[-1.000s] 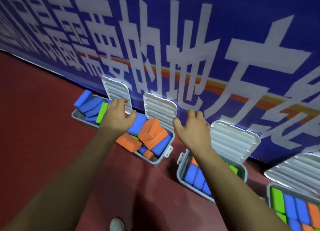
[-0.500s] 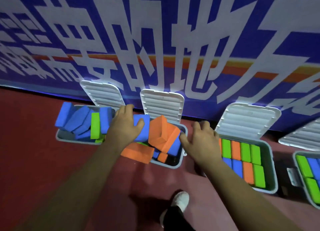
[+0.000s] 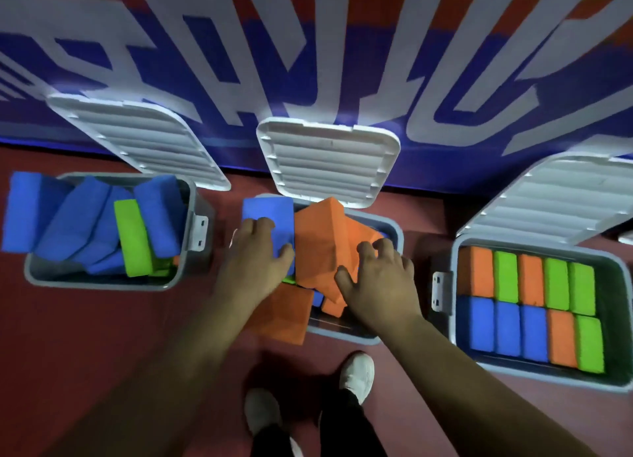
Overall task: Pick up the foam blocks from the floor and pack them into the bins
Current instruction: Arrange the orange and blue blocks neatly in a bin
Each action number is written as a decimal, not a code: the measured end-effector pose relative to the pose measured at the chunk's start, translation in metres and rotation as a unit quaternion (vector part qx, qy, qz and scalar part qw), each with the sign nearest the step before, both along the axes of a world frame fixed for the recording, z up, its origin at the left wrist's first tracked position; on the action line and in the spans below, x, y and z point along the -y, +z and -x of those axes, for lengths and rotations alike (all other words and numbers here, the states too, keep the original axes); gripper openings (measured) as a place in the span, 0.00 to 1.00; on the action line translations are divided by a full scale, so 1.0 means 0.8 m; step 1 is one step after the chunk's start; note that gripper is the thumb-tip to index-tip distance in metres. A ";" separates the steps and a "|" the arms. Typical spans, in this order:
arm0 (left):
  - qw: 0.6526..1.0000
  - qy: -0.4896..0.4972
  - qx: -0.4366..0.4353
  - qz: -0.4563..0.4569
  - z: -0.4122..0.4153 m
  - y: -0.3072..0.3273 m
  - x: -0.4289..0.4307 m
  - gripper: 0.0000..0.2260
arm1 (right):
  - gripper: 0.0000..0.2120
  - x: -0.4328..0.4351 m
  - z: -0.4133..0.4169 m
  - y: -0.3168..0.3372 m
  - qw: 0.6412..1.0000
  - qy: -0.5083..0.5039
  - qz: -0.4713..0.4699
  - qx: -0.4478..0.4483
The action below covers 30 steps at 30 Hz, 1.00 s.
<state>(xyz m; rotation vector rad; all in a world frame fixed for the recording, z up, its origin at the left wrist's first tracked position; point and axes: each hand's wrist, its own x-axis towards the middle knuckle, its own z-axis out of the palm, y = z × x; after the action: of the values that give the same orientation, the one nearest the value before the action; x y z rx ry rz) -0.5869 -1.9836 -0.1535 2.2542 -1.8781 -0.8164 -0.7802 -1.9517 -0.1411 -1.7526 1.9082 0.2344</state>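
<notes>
Both hands are down over the middle bin [image 3: 346,334], which is heaped and untidy. The left hand [image 3: 255,263] is clamped on a blue block [image 3: 267,216] at the bin's left rim, fingers over its top face and thumb hooked round its right edge. The right hand [image 3: 380,285] has bent fingers dug onto a big tilted orange block [image 3: 320,247], thumb spread against it. I cannot tell whether it truly grips. A second orange slab [image 3: 281,316] pokes out past the front left corner, partly under the left wrist.

The left bin [image 3: 102,287] holds a jumble of blue blocks and one green, several sticking up above the rim. The right bin [image 3: 452,319] is packed in two neat rows. All three stand on the red floor [image 3: 85,336], lids open against the banner [image 3: 342,62]. White shoes [image 3: 358,371] show below.
</notes>
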 end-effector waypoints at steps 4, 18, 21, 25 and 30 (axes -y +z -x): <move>0.997 0.020 -0.052 -0.049 0.003 -0.101 0.024 0.18 | 0.24 0.034 -0.033 -0.095 0.999 -0.035 -0.008 0.001; 0.960 0.003 -0.100 -0.262 -0.003 -0.335 0.048 0.27 | 0.34 0.023 -0.088 -0.334 0.881 -0.446 -0.040 0.154; 0.958 0.030 -0.134 -0.251 -0.004 -0.342 0.049 0.34 | 0.31 0.027 -0.083 -0.324 0.845 -0.493 -0.001 0.207; 0.890 0.230 -0.300 -0.257 -0.007 -0.330 0.061 0.39 | 0.22 0.017 -0.067 -0.275 0.786 -0.530 0.081 0.307; 0.830 0.277 -0.436 -0.212 -0.019 -0.319 0.072 0.24 | 0.16 -0.012 -0.051 -0.279 0.749 -0.548 0.053 0.369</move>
<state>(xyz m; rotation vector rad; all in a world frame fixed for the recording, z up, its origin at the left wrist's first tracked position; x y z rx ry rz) -0.5714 -2.0411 -0.4090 1.8674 -0.6310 -1.8239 -0.7396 -1.9423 -0.3642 -0.3539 1.9366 -0.8771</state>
